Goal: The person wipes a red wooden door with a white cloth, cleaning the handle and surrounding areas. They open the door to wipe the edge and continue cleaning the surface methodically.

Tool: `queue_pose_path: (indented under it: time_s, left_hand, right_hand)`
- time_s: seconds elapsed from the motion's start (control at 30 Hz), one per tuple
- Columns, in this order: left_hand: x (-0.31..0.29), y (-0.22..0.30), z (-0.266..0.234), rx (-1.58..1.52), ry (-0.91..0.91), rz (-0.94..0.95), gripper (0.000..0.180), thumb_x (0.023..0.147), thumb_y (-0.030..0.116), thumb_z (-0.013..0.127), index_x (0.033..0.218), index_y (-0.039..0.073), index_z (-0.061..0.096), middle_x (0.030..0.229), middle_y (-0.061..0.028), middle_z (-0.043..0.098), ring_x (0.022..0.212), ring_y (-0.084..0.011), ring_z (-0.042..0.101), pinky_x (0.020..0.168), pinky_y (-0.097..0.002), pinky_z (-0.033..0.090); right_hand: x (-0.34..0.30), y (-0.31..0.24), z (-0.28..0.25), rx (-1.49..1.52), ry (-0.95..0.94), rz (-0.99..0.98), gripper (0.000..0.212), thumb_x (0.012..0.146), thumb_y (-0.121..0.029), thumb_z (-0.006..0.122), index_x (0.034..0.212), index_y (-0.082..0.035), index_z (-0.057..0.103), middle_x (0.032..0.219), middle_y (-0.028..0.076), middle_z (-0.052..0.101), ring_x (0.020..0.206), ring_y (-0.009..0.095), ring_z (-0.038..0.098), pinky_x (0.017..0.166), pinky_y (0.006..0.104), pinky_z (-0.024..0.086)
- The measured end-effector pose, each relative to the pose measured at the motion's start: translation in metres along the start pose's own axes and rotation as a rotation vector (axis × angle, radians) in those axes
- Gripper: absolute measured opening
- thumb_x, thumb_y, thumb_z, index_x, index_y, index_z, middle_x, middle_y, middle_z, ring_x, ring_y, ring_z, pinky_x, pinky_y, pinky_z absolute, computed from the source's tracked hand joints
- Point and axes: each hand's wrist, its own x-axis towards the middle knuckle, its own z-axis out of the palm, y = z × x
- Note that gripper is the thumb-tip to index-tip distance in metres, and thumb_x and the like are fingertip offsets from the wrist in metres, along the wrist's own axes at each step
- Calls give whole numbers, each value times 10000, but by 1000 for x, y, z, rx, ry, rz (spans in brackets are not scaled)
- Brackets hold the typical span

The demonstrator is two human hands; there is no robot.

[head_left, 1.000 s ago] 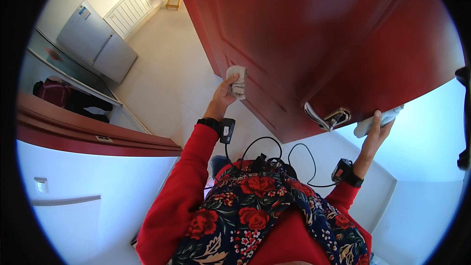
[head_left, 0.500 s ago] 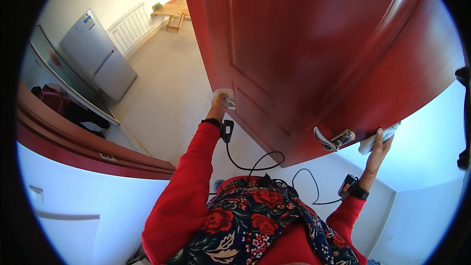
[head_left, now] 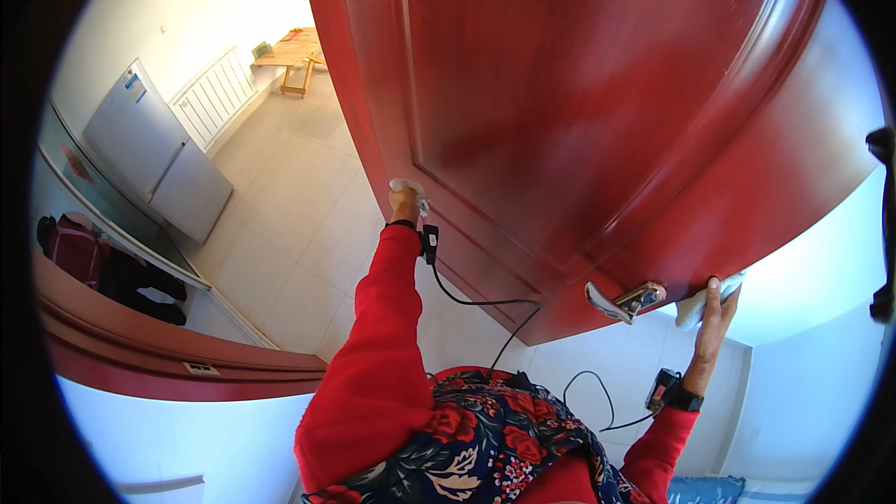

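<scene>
A dark red panelled door stands ajar before me, its metal lever handle near the lower right. My left hand is closed round a whitish cloth, pressed to the door near its left edge. On the other side, beyond the handle, my right hand grips another pale cloth against the door's right edge. Its fingers point upward along the cloth, and part of the cloth is hidden behind them. Each wrist carries a dark strap and a small black box with a cable.
To the left is the reddish door frame with a metal strike plate. Past the doorway are a grey fridge, a white radiator, a small wooden table and a dark red bag. A black cable hangs between my arms.
The view has shifted, so the door and room sit lower in it. My left hand with its cloth has moved farther up along the door; my right hand stays near the handle.
</scene>
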Motion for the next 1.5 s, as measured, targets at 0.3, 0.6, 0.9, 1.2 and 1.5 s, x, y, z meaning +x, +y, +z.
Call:
queue_pose_path:
  time_s: [0.3,0.6,0.9,1.2,1.5]
  left_hand:
    - [39,9,25,128,-218,71,263,799,154,596,976,-34,644,809,-122,652,673,-263,640,569,-369,492]
    - [44,93,72,99,-44,162,303,749,29,594,1046,-28,579,792,-157,642,634,-288,650,478,-414,498]
    - [13,224,105,-350,-395,391,179,817,-38,600,990,7,583,814,-86,642,656,-213,637,522,-361,504]
    - [74,229,66,-184,-15,439,147,780,20,601,925,7,585,764,-99,622,564,-210,598,451,-358,468]
    - [94,108,46,-106,-174,207,115,796,110,577,784,-3,584,650,-127,606,482,-242,582,399,-380,430]
  right_hand:
    - [-4,-12,2,-48,27,42,724,936,-430,606,1471,-25,337,1356,151,499,1229,270,455,1049,401,347]
    - [-5,-11,6,2,83,35,701,926,-420,626,1445,-25,369,1301,149,536,1206,260,478,1038,401,363]
    - [-2,-7,3,26,68,27,641,927,-393,629,1401,-18,415,1251,138,554,1146,245,495,1017,385,367]
    - [-3,-12,2,-37,73,52,619,920,-410,631,1362,-17,449,1189,130,584,1102,227,516,978,381,397]
    - [-3,-17,3,-84,83,100,577,927,-381,627,1346,-18,465,1170,129,598,1085,227,536,969,375,407]
